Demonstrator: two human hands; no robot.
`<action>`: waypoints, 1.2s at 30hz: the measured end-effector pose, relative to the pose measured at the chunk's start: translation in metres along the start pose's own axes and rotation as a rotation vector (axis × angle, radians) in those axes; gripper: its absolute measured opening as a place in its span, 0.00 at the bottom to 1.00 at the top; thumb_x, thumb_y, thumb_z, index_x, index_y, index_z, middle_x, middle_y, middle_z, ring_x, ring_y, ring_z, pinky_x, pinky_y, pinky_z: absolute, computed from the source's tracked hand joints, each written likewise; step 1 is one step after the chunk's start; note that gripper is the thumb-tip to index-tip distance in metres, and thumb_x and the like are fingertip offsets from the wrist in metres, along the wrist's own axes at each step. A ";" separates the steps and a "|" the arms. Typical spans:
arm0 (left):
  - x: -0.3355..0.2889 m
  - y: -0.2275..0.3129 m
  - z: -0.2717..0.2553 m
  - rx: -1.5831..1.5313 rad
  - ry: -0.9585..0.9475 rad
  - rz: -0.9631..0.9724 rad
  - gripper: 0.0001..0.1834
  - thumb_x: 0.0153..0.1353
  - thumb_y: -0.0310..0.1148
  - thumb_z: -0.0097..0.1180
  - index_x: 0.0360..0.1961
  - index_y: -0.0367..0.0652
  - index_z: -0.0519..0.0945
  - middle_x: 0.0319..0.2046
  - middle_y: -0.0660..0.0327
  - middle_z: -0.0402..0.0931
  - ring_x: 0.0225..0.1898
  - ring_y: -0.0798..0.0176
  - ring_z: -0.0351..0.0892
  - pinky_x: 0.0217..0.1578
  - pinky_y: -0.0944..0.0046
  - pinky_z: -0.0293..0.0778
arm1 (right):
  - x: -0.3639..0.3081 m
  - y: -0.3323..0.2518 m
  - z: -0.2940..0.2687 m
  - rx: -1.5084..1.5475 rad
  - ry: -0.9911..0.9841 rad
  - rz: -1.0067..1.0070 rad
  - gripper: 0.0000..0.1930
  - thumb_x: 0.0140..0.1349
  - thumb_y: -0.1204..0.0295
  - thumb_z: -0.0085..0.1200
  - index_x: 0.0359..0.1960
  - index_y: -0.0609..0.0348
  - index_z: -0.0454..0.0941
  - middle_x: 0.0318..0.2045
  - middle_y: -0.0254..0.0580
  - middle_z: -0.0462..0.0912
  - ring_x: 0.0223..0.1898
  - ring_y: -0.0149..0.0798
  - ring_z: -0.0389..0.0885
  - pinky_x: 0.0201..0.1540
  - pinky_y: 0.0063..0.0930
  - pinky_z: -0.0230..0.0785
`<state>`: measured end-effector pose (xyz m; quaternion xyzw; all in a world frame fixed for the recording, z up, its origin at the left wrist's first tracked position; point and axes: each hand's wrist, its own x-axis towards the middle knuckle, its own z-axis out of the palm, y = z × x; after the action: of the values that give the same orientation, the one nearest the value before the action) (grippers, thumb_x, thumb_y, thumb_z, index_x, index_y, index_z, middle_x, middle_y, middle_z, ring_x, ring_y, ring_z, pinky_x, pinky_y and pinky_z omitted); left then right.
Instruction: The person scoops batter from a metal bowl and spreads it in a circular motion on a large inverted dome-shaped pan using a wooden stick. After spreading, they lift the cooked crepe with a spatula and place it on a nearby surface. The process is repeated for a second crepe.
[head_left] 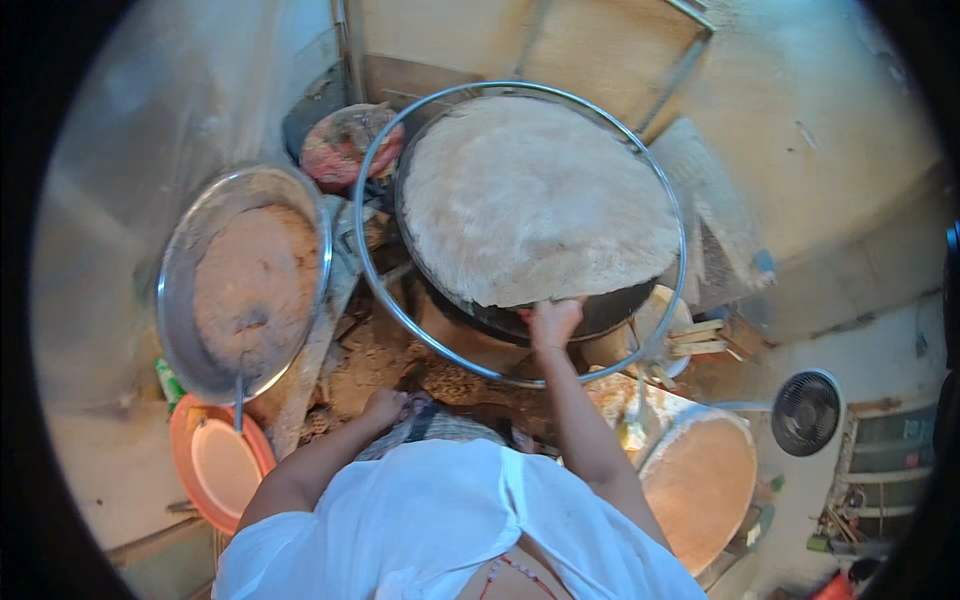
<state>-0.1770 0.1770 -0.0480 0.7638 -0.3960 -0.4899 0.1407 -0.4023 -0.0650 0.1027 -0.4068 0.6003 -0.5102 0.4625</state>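
Note:
A large pale flatbread (540, 200) covers most of a round dark griddle (615, 312) in front of me. At its near edge my right hand (555, 322) is closed, fingertips pinching the bread's rim; part of the fingers is hidden under it. A bare strip of griddle shows beside that hand. My left hand (385, 408) is low by my lap, curled closed next to a checked cloth (430, 425); whatever it may hold is hidden. A shiny metal hoop (420, 335) encircles the griddle.
At left stands a metal basin (172, 290) of brownish batter or flour with a metal handle (240, 400) over its rim. Below it is an orange plastic basin (195, 490). Wood sticks (697, 338), a round tan-topped surface (705, 490) and a fan (806, 412) lie rightward.

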 end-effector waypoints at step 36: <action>0.106 0.308 -0.100 0.578 0.433 1.224 0.05 0.53 0.27 0.58 0.33 0.43 0.79 0.52 0.59 0.73 0.67 0.45 0.53 0.63 0.32 0.47 | -0.044 0.025 -0.068 -0.149 0.297 -0.166 0.40 0.57 0.80 0.51 0.70 0.62 0.43 0.62 0.55 0.61 0.49 0.40 0.73 0.37 0.25 0.76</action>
<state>-0.2131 -0.1181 0.1185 0.4910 -0.8313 -0.0355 0.2579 -0.4580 -0.0033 0.0876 -0.4082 0.6624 -0.5553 0.2937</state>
